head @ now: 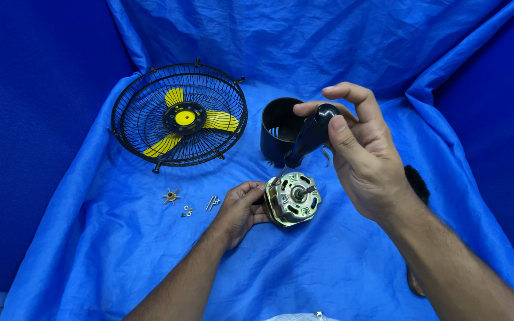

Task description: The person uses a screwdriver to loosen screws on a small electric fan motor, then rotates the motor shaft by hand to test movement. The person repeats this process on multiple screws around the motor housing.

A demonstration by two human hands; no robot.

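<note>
Two hands at frame centre: left hand (240, 205), fingers curled, steadies the motor (292, 198); right hand (361, 156) pinches a black-handled screwdriver (312, 134), which is best kept upright with its tip seated squarely.

Motor (292, 199): bright bare metal. Screwdriver handle (313, 134): glossy black plastic. Cloth (328, 261), lower frame: creased blue, slight sheen. Fan blades (218, 120): yellow plastic.

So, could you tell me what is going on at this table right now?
A person steadies a metal fan motor on the blue cloth with the left hand. The right hand holds a black-handled screwdriver, its tip down at the motor's edge. A caged fan with yellow blades, a black housing and small screws lie nearby.
</note>
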